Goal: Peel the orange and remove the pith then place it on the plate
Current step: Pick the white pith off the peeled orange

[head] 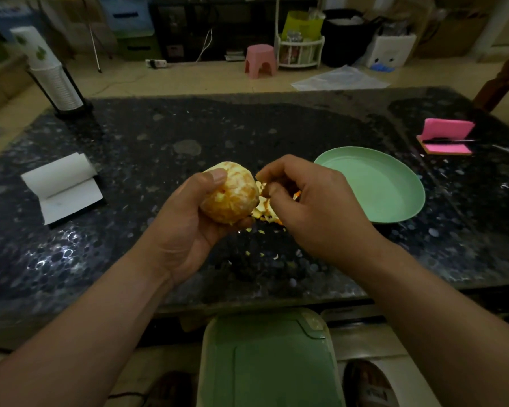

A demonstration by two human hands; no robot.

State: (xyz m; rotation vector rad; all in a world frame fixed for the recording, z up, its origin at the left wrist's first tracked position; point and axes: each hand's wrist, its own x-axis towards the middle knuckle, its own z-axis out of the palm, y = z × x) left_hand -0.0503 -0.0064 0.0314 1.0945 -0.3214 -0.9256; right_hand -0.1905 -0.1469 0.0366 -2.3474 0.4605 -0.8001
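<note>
My left hand (185,218) grips a mostly peeled orange (232,195), pale pith streaks showing on its flesh, above the dark speckled table (159,136). Just right of the fruit, my right hand (309,204) has its fingertips pinched together; whether a scrap of pith is between them I cannot tell. A pile of orange peel (265,210) lies on the table beneath and between the hands, partly hidden by the right hand. The light green plate (394,183) sits empty to the right of my right hand.
An open white notepad (62,189) lies at the left. A stack of paper cups (50,71) stands at the far left corner. Pink sticky notes with a pen (445,136) sit at the far right. A green stool (268,359) is below the near table edge.
</note>
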